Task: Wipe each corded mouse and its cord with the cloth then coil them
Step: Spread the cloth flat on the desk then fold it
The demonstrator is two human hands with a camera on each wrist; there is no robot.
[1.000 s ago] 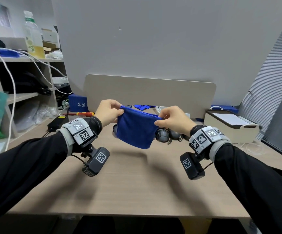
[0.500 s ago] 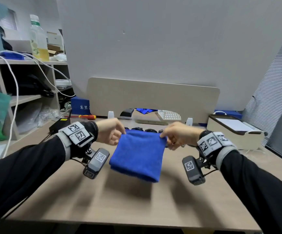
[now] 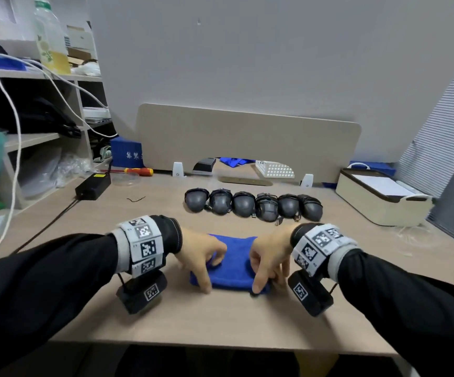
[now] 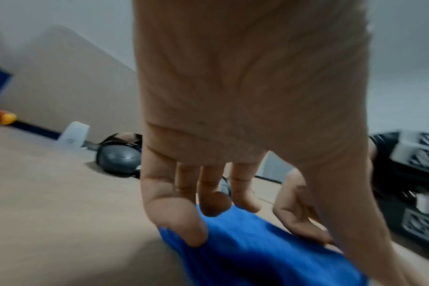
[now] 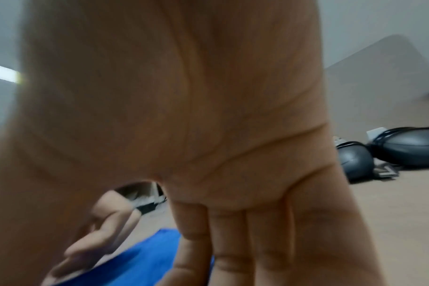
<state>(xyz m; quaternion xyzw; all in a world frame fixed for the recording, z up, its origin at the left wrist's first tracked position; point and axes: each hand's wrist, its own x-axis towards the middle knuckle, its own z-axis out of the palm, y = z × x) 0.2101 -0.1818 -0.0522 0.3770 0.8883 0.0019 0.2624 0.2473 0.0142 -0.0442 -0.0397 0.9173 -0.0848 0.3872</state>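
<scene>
Six mice: the corded mice (image 3: 253,206) sit in a row on the desk (image 3: 220,317), cords already wound round them, well beyond the cloth.
Cloth: the blue cloth (image 3: 232,263) lies folded flat on the desk between both hands.
Left hand: left hand (image 3: 202,257) is spread, fingertips pressing the cloth's left edge, gripping nothing.
Right hand: right hand (image 3: 268,258) likewise, straight fingers on the right edge.
Risk: lifting carelessly could undo the fold; reaching forward, a sleeve might knock the row.
Views: head view alone shows all six mice; left wrist view shows fingertips (image 4: 196,232) touching fabric.
</scene>
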